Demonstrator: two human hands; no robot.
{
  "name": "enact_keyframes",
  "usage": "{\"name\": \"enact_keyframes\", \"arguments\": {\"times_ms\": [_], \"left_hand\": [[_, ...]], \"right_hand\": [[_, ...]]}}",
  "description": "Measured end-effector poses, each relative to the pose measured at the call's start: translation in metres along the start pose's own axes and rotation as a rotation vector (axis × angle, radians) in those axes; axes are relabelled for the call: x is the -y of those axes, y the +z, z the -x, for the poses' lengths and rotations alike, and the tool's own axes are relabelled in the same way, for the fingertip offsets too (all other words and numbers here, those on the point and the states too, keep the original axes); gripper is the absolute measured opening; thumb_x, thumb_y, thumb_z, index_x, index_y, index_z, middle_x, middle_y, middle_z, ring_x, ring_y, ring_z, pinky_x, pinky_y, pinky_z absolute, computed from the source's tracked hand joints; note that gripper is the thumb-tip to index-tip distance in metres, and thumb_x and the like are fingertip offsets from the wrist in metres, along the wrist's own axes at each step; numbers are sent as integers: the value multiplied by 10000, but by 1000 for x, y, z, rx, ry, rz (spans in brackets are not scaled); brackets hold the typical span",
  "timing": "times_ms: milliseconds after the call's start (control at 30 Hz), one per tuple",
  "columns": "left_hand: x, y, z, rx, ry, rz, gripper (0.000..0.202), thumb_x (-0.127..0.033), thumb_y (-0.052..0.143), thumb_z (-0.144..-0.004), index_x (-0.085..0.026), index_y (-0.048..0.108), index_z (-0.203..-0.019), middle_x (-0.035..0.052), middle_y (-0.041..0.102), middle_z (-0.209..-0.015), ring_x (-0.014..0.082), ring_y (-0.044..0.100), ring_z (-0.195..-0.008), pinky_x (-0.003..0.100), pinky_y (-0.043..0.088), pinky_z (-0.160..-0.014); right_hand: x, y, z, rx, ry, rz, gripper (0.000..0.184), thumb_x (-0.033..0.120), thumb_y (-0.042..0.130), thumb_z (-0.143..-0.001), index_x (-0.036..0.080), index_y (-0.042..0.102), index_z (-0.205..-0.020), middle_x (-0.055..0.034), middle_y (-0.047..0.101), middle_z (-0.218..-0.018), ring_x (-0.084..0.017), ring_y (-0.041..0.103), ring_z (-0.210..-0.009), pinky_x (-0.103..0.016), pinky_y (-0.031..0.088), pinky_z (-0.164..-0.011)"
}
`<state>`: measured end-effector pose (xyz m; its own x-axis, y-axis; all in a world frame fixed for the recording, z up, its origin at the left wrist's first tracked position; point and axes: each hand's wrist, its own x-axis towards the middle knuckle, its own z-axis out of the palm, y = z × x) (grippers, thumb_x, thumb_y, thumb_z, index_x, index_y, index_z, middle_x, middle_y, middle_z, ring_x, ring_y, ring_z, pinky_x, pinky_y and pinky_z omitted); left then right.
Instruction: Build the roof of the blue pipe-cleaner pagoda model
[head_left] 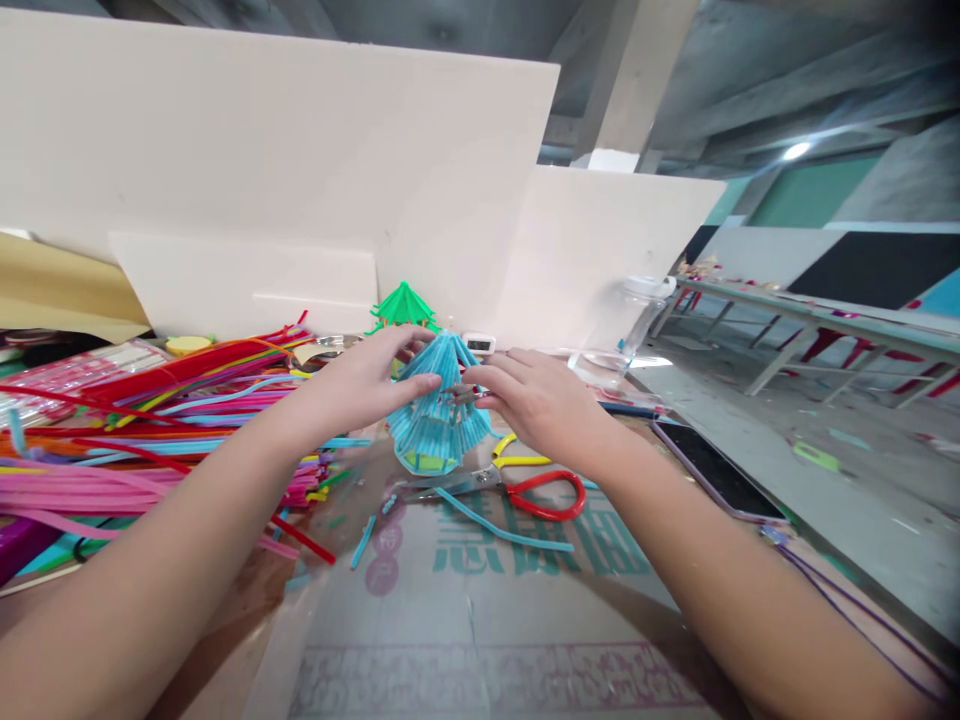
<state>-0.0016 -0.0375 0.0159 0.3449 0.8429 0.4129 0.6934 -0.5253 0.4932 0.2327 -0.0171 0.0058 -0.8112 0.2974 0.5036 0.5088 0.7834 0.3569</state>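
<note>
A light-blue tiered model pavilion (439, 435) made of pipe cleaners stands upright on the table before me. My left hand (375, 375) is curled round its upper left side, thumb in front and fingers behind the roof. From the right, my right hand (529, 395) pinches a small metal piece (463, 394) against the upper tier; its exact kind is too small to tell. Scissors (487, 483) with one red and one yellow handle lie just below the pavilion. A loose light-blue pipe cleaner (510, 530) crosses their blades, and a short cut piece (363, 543) lies to the left.
Bundles of coloured pipe cleaners (150, 430) cover the table's left side. Behind the pavilion are a green model roof (405, 303) and a small white digital display (480, 344). A clear bottle (634, 325) and a phone (716, 470) are at right. White boards (262, 150) stand behind.
</note>
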Motion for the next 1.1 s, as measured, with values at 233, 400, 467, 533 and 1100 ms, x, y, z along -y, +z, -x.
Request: {"name": "enact_keyframes", "arguments": {"times_ms": [233,400,467,533,1100], "left_hand": [[-3,0,1,-2,13,-6,460,-428,564,-844,-215,532,-1250,70,640,-1188,252,611,-1054,386,482,-910],[-3,0,2,-4,35,-14,469,-430,570,-846,-215,531,-1260,66,643,-1191,249,615,-1050,385,476,-923],[-3,1,2,-3,41,-12,466,-431,570,-848,-212,533,-1258,66,641,-1195,247,613,-1054,385,471,-934],[-3,1,2,-8,43,-12,465,-438,571,-847,-212,536,-1252,66,640,-1195,248,611,-1057,389,469,-940],[-4,1,2,-16,43,-46,475,-432,571,-851,-202,535,-1264,72,634,-1198,247,610,-1044,383,464,-928]], "right_hand": [[1,0,-1,-9,-31,37,243,210,373,-999,166,602,-1071,-69,612,-842,-205,501,-812,-317,329,-681],[2,-2,0,4,-24,40,217,235,398,-998,165,598,-1046,-59,632,-854,-210,513,-837,-320,330,-687],[3,-3,0,13,-14,39,222,245,397,-1000,160,596,-1047,-63,637,-869,-211,518,-846,-320,335,-691],[3,-4,0,25,-6,34,237,252,385,-1006,156,598,-1050,-69,641,-882,-211,523,-862,-319,341,-702],[4,-6,0,-16,6,35,195,250,444,-987,157,612,-1018,-70,656,-851,-207,548,-812,-307,326,-651]]}}
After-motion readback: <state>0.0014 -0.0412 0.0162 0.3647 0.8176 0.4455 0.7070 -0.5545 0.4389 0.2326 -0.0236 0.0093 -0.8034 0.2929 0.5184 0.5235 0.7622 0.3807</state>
